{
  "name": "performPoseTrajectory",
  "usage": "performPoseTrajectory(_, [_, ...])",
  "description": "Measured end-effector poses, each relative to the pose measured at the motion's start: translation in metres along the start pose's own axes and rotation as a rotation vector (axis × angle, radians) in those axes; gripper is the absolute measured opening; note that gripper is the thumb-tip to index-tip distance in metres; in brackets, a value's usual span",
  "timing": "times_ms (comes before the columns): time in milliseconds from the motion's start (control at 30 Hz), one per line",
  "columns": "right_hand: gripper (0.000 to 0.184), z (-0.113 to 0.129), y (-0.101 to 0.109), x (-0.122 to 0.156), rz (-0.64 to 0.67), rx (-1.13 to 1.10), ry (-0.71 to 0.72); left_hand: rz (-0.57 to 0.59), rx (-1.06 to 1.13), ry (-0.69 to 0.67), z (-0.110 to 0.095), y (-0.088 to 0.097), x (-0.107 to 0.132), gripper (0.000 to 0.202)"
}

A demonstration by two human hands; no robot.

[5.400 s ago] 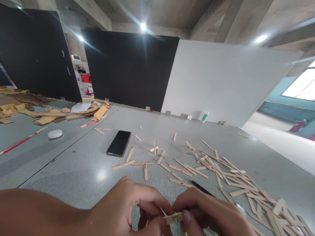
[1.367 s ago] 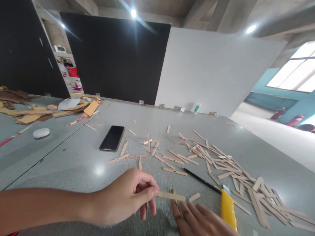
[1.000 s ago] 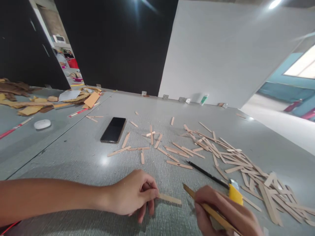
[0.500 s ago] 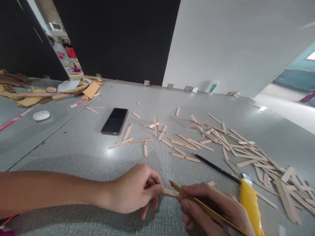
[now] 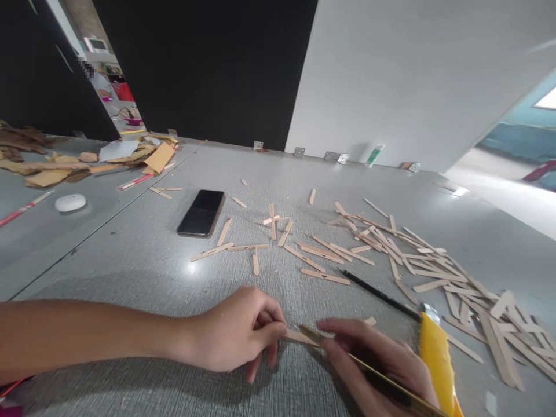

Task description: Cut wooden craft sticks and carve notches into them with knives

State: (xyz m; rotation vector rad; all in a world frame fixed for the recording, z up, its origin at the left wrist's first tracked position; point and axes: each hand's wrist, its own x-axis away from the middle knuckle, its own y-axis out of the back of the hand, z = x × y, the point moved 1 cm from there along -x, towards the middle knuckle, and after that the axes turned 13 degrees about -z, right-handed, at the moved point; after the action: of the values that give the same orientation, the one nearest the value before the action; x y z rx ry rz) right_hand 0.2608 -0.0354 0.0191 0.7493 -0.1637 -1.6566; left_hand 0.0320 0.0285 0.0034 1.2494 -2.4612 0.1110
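Left hand: my left hand (image 5: pixel 237 336) pinches one end of a flat wooden stick (image 5: pixel 299 336) between thumb and forefinger, pinning it to the table (image 5: pixel 130 272).
Right hand: my right hand (image 5: pixel 377 362) is closed around a thin brass-coloured ruler (image 5: pixel 347 359); its far tip lies across the stick's free end.
Stick: lies flat just ahead of me, between both hands. It looks light, thin and stiff, probably brittle if bent, and likely to skate on the smooth top. Best held flat near its end, pressing down, as now.
Cutter: a yellow knife (image 5: pixel 436 362) lies just right of my right hand, blade end pointing away.
Pencil: a black pencil (image 5: pixel 377 294) lies beyond the hand, aslant.
Scatter: a loose heap of sticks (image 5: pixel 434 272) spreads to the right; a few more lie in the middle.
Farther: a phone (image 5: pixel 201 213) lies face up, well apart to the left.
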Motion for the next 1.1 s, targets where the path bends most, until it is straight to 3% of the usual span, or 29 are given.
performPoseTrajectory(67, [0.024, 0.004, -0.003, 0.000, 0.009, -0.045, -0.067, -0.006, -0.009, -0.004, 0.000, -0.001, 0.000, 0.025])
performPoseTrajectory(167, [0.037, 0.009, -0.009, 0.002, 0.128, -0.144, -0.161, -0.020, -0.026, -0.015, -0.001, -0.002, 0.000, 0.027])
performPoseTrajectory(233, [0.032, 0.010, -0.011, 0.002, 0.150, -0.127, -0.142, -0.029, -0.038, -0.019, -0.001, -0.002, 0.000, 0.029])
performPoseTrajectory(367, [0.019, 0.005, -0.014, 0.002, 0.067, -0.027, -0.049, -0.028, -0.055, -0.025, 0.001, -0.001, 0.001, 0.030])
performPoseTrajectory(633, [0.034, -0.003, -0.015, 0.001, 0.143, 0.006, -0.019, -0.063, -0.088, -0.045, 0.007, -0.005, -0.001, 0.032])
performPoseTrajectory(933, [0.036, -0.004, -0.019, 0.006, 0.156, 0.037, 0.071, -0.130, -0.136, -0.092, 0.006, -0.009, 0.004, 0.036])
performPoseTrajectory(1100, [0.036, 0.000, -0.021, 0.011, 0.238, -0.029, 0.008, -0.154, -0.176, -0.128, 0.009, -0.010, 0.006, 0.039])
